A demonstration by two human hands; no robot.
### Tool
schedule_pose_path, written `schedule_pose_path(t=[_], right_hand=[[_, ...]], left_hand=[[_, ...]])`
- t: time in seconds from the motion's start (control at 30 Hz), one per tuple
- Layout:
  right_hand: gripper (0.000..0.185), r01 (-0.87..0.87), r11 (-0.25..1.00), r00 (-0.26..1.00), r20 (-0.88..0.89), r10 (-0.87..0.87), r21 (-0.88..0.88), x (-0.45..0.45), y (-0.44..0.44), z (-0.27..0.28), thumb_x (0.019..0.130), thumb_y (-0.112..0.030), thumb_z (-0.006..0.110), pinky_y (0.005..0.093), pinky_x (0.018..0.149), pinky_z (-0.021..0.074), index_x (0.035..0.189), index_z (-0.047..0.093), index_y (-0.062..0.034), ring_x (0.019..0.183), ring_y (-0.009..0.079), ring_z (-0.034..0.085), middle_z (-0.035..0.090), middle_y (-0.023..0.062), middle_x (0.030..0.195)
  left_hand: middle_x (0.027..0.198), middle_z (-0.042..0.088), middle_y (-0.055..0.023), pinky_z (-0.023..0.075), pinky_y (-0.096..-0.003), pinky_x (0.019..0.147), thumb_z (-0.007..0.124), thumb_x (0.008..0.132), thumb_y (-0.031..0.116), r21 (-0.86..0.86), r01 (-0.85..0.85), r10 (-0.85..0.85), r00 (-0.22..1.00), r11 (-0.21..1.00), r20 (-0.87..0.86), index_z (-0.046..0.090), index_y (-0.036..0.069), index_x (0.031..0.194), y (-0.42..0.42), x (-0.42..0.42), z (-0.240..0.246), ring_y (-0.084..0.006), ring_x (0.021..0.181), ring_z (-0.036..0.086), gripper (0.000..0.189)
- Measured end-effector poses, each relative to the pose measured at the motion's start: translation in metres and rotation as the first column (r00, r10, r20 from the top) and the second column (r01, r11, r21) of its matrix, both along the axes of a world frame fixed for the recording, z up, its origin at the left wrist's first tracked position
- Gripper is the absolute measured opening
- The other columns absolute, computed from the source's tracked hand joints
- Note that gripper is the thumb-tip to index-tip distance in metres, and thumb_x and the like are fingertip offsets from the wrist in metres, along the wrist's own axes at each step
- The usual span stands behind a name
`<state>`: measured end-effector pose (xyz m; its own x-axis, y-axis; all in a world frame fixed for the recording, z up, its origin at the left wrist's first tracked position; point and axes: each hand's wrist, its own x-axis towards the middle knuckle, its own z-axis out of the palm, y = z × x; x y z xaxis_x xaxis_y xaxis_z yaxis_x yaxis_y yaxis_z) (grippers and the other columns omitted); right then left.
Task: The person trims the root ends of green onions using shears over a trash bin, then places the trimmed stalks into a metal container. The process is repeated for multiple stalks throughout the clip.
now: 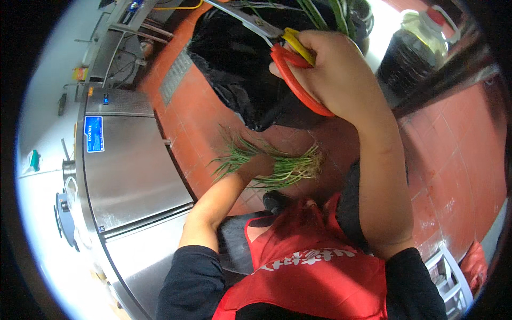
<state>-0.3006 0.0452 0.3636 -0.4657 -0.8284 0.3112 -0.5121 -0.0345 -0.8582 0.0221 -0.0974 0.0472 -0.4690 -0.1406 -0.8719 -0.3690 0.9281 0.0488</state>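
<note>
My right hand is raised at the upper middle, its fingers around the red and yellow handles of a pair of scissors. The blades point to the upper left and partly leave the frame. Lower down, my left hand is closed on a bunch of thin green stalks with pale, rooty ends, held low above the tiled floor. The roots point right, the green tips left. Beyond the bunch lies a large black plastic bag. Longer green leaves stand at its far edge, behind my right hand.
A stainless steel cabinet runs along the left. A large plastic jug with dark liquid and a red cap stands at the upper right. A floor grate lies left of the bag. At the lower right are a white plastic rack and a red bag.
</note>
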Motion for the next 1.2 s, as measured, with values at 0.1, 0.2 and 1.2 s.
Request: schedule_pose_path(t=[0.1,0.2,1.2], right_hand=[[0.033,0.023,1.000,1.000,-0.022,-0.022,0.013,-0.001,0.001,0.000,0.087,-0.027,0.082,0.0332,0.065,0.0515,0.099,0.071,0.0021,0.067,0.0206,0.069,0.071,0.0158,0.077],[0.033,0.056,0.998,0.991,-0.123,-0.055,0.008,-0.002,0.004,-0.001,0.088,-0.029,0.081,0.0343,0.064,0.0504,0.100,0.072,0.0005,0.065,0.0222,0.067,0.069,0.0160,0.076],[0.039,0.104,0.989,0.977,-0.176,-0.121,-0.101,0.004,0.001,-0.003,0.080,-0.035,0.081,0.0475,0.074,0.0551,0.084,0.071,0.0021,0.078,0.0411,0.069,0.068,0.0240,0.079]], left_hand=[[0.124,0.069,-0.0147,0.0545,-0.0498,0.098,0.065,0.093,0.042,-0.059,-0.037,0.041,0.997,0.998,0.067,0.068,0.009,0.122,0.008,-0.005,-0.025,-0.0363,0.117,0.065,0.044],[0.118,0.069,-0.0158,0.0556,-0.0492,0.095,0.065,0.094,0.041,-0.057,-0.085,0.060,0.936,0.995,-0.347,0.068,0.007,0.118,0.029,0.008,-0.040,-0.0360,0.112,0.066,0.041],[0.110,0.068,-0.0189,0.0574,-0.0480,0.083,0.057,0.101,0.030,0.020,-0.242,0.240,0.944,0.970,-0.225,0.062,0.005,0.123,0.074,0.013,-0.038,-0.0377,0.103,0.068,0.034]])
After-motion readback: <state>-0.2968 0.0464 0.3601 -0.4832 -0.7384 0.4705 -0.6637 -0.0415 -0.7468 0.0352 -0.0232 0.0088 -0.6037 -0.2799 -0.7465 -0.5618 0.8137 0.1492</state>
